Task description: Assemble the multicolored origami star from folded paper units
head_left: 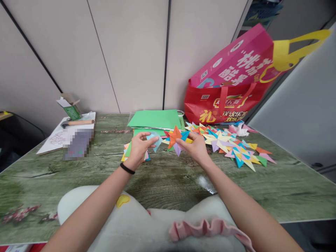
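My left hand [138, 148] pinches a light blue folded paper piece [154, 141] above the green table [168, 178]. My right hand [193, 147] grips a many-coloured paper star [175, 140] with orange, blue and purple points. The blue piece's tip is close to the star's left side. Under my left hand lies a small stack of folded coloured pieces [126, 152]. A black band sits on my left wrist.
Several finished paper stars [231, 145] lie spread at the right. Green paper sheets [156, 119] are stacked behind my hands. A red and pink shopping bag [231, 87] stands at the back right. At the left are a small open box [69, 106], a hammer [77, 123] and a white sheet.
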The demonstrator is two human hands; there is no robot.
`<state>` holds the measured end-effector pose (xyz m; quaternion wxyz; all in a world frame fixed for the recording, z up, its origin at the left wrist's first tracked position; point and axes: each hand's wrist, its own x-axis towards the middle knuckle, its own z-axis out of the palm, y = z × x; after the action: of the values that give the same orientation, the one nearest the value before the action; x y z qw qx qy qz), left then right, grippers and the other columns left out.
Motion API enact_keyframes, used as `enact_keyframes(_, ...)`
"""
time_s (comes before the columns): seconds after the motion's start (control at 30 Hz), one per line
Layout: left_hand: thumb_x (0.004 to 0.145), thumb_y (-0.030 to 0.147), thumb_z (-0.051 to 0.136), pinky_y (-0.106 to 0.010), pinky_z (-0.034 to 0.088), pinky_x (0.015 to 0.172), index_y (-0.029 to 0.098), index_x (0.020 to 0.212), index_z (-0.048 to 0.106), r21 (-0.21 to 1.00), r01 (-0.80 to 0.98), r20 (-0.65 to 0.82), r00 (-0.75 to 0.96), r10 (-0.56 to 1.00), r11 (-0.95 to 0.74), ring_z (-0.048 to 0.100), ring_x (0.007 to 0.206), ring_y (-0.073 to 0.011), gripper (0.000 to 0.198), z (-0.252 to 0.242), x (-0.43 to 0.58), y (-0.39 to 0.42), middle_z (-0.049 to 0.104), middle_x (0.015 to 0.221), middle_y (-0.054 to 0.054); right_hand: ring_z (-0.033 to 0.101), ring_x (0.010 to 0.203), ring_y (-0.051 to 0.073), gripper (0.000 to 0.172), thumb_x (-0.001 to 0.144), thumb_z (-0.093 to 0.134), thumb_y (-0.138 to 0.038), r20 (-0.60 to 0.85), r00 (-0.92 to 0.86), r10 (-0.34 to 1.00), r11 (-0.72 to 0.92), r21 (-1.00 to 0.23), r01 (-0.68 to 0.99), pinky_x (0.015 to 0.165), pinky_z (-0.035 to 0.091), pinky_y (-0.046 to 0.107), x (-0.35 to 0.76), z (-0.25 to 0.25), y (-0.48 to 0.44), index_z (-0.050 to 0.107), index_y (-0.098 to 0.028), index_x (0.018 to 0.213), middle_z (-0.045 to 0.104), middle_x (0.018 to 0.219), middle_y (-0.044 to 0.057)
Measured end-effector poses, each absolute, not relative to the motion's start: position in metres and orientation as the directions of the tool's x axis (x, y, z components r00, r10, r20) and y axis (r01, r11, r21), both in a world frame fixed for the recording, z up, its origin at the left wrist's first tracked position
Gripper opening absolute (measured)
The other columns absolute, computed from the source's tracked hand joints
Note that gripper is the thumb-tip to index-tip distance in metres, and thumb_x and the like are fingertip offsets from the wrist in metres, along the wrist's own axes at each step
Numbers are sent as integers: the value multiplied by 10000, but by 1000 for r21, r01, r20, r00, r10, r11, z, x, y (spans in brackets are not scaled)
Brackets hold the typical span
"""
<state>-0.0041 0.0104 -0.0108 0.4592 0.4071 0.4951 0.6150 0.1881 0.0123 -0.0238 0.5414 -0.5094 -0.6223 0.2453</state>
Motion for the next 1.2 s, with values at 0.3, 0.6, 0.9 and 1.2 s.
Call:
enact_keyframes(0.3, 406, 257, 850, -206, 440, 403, 127, 785, 555, 990, -110, 65, -232, 971, -93, 544, 425, -79, 498, -15, -6, 13, 567, 601, 44, 458, 540, 124, 308, 606, 703, -413, 412, 102, 905, 356, -868, 347, 513, 353, 241, 189, -25, 14, 522, -170, 556, 532, 548, -23)
enact_keyframes(0.6, 530, 409, 793, -220, 499, 470, 127, 750, 569, 976, -174, 89, -213, 973, -127, 589, 556, -110, 422, -16, -6, 13, 600, 621, 6, 450, 536, 125, 310, 596, 700, -414, 399, 104, 911, 343, -874, 346, 515, 340, 249, 188, -22, 12, 513, -169, 553, 525, 552, -16)
enact_keyframes(0.9, 456, 365, 840, -253, 538, 514, 130, 782, 553, 972, -196, 92, -204, 975, -132, 578, 577, -109, 494, -13, -4, 12, 572, 614, 32, 492, 563, 138, 299, 607, 700, -422, 395, 96, 913, 342, -874, 345, 526, 370, 251, 188, -23, 12, 545, -167, 585, 570, 586, -4)
enact_keyframes(1.2, 487, 343, 825, -210, 446, 457, 148, 817, 518, 978, -174, 88, -171, 981, -118, 603, 569, -128, 490, -11, -4, 11, 597, 594, 29, 508, 582, 143, 290, 616, 697, -422, 403, 87, 911, 355, -874, 332, 552, 392, 256, 189, -24, 13, 577, -158, 617, 600, 613, 5)
